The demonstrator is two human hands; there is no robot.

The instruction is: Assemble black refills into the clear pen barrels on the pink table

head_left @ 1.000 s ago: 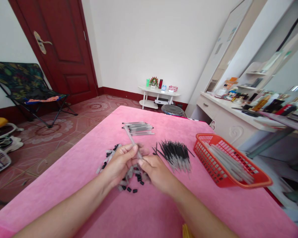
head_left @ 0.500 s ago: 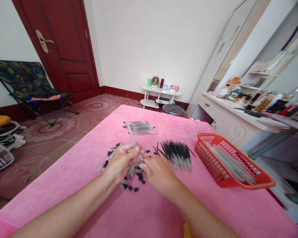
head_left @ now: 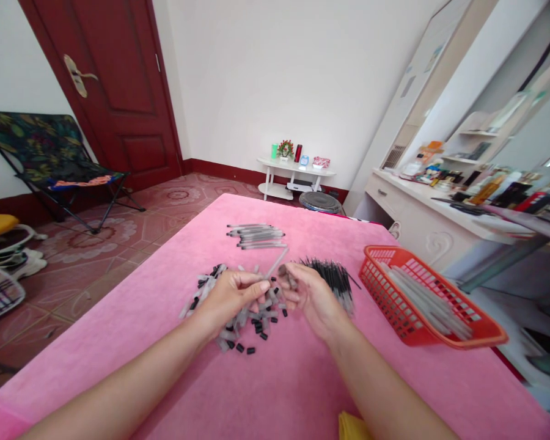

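Left hand: the near end of a slim clear tube is pinched between the thumb and fingers of the left hand; this grip is clamped on it.
Clear tube: its free length is pointed out past the left fingertips, slanted toward the far edge of the counter and somewhat to the right; its far tip is left uncovered, short of the row of pens.
Right hand: the right hand is held just beside the near end of the tube, palm turned inward and fingers curled; the fingertips are blurred, so whether this grip is closed on anything cannot be told.
Black caps: loose black caps are scattered about the middle of the counter, below and around the left hand.
Clear pieces: short clear pieces are mixed among the caps, partly covered by the left hand.
Row of pens: a row of pens is laid crosswise toward the far edge, beyond both hands.
Refills: a fan of black-and-clear refills is spread between the right hand and the basket, partly hidden by that hand.
Red basket: a red basket is set along the right edge, with long pale tubes laid inside.
Yellow item: something yellow is partly seen at the bottom of the view, beside the right forearm.
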